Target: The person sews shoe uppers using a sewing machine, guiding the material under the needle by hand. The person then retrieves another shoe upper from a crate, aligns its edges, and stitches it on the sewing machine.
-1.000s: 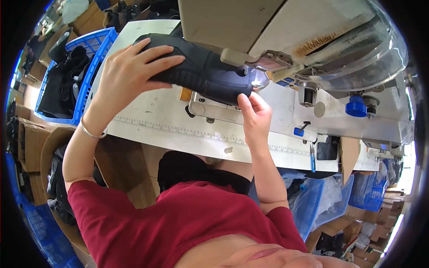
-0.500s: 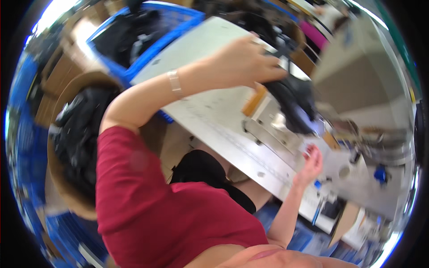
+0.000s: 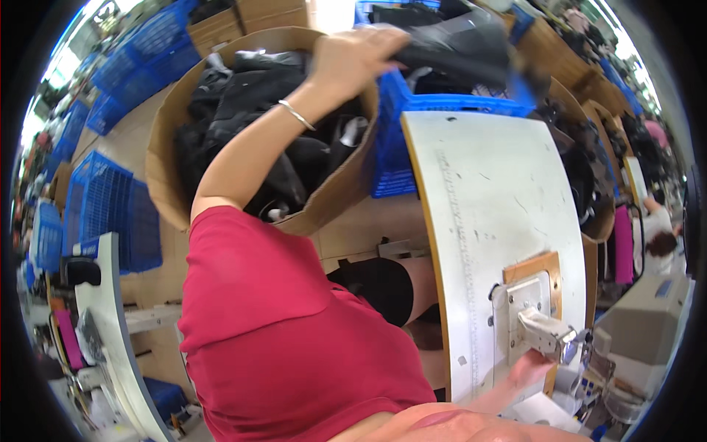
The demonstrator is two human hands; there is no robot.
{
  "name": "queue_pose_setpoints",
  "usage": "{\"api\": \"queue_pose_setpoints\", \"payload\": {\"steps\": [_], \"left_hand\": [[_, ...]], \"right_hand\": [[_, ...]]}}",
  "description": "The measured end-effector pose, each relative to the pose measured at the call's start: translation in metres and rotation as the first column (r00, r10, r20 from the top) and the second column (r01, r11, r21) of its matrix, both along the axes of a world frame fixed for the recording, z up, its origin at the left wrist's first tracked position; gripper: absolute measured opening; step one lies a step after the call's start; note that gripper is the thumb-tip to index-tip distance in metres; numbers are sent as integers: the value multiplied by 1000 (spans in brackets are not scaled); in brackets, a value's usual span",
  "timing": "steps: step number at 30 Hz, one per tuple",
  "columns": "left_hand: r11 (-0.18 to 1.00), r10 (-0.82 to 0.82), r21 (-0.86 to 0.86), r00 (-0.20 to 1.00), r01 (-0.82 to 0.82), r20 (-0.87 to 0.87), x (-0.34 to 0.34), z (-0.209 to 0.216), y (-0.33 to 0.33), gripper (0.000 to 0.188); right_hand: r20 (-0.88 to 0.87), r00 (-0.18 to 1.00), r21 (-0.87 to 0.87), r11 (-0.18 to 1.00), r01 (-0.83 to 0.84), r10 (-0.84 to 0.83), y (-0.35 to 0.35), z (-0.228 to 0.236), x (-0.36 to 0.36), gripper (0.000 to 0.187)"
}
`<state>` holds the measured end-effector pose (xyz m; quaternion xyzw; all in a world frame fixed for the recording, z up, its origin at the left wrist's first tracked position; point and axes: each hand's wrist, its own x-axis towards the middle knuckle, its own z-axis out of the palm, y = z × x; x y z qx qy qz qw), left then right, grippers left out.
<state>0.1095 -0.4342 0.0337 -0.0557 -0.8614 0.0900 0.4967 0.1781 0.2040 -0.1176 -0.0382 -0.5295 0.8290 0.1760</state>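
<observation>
My left hand is stretched up and away from my body, its fingers closed on the edge of a black fabric piece. The piece is partly shiny, blurred by motion, and hangs over a blue plastic crate with other dark pieces in it; its exact kind cannot be made out. Low on the right, my right hand is beside the metal arm of a sewing machine. Its fingers are partly hidden behind the machine and smeared, so their state is unclear.
A large cardboard box full of black pieces stands left of the crate. The white worktable curves down the right side to the machine. More blue crates stand at left. Another person sits at the far right.
My left hand has carried the black piece away from the machine, over the table to the crate. My view has turned left. My right hand stays near the machine.
</observation>
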Motion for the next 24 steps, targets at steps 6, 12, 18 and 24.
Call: {"api": "queue_pose_setpoints", "payload": {"steps": [6, 12, 18, 24], "left_hand": [[632, 752, 192, 654, -751, 81, 165, -53, -181, 44], [-17, 805, 308, 170, -951, 569, 242, -160, -216, 66], [597, 730, 287, 656, -749, 194, 91, -157, -209, 56], [928, 125, 331, 980, -171, 157, -145, -125, -159, 50]], "right_hand": [[30, 988, -125, 980, 154, -152, -16, 15, -1, 61], [-76, 978, -97, 978, 184, -192, -14, 1, -1, 55], [13, 968, -90, 963, 253, -252, -41, 17, 0, 51], [81, 693, 440, 649, 620, -716, -108, 26, 37, 42]]}}
